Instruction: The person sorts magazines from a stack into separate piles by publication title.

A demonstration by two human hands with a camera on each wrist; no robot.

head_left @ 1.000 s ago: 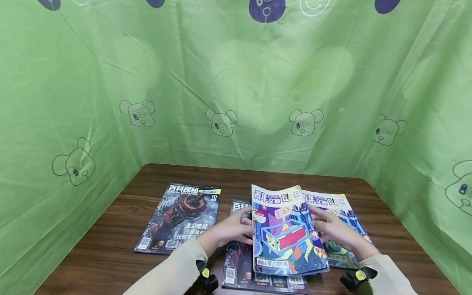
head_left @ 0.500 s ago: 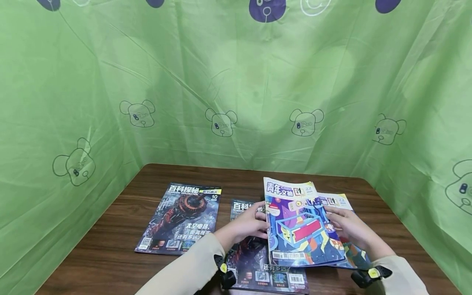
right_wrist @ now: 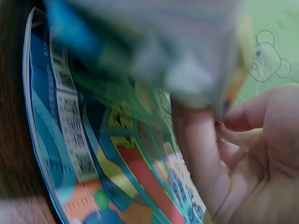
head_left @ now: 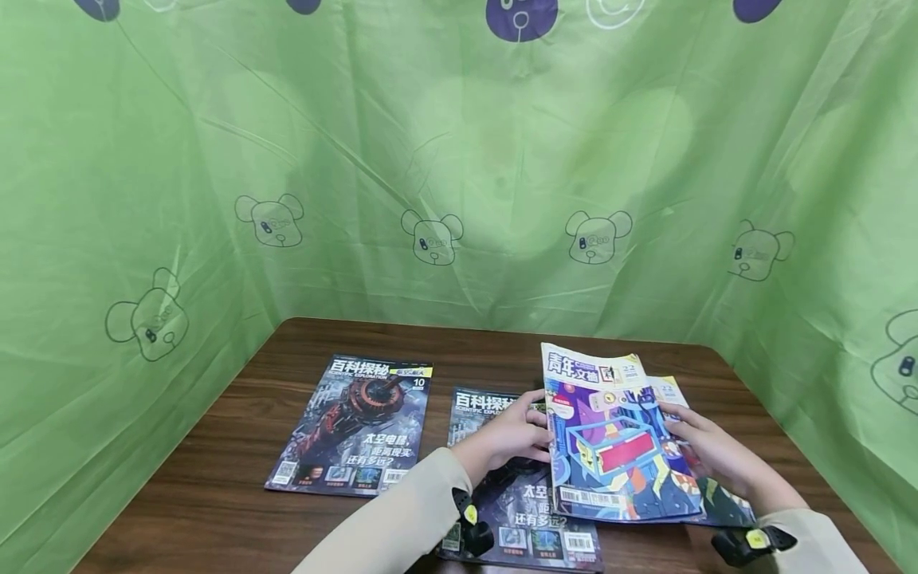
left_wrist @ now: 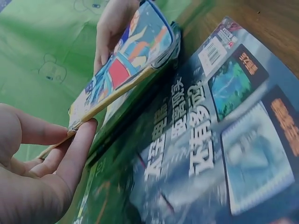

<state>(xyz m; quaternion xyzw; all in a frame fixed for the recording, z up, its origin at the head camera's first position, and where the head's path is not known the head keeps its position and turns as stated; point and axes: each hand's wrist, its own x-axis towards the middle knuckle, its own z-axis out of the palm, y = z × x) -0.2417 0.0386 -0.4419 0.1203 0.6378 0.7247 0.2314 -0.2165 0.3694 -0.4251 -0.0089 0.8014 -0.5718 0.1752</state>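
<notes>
Both hands hold a colourful magazine (head_left: 617,446) by its two side edges, above the table. My left hand (head_left: 511,434) pinches its left edge; in the left wrist view the thumb and fingers of that hand (left_wrist: 51,168) close on the spine. On the right edge my right hand (head_left: 717,454) grips it, and the right wrist view shows this hand (right_wrist: 243,154) pinching a blurred corner. Beneath lies a second magazine with a similar cover (right_wrist: 140,177), mostly covered in the head view. A dark magazine (head_left: 523,510) lies partly under the left hand.
Another dark magazine (head_left: 358,422) lies flat on the left of the brown wooden table (head_left: 215,470). Green cloth (head_left: 516,159) with bear drawings hangs behind the table and at both sides. A black device with a yellow mark sits on each wrist.
Both hands have carried the held magazine to the right, over the similar one. More of the dark magazine in the middle shows now. The left dark magazine has stayed put.
</notes>
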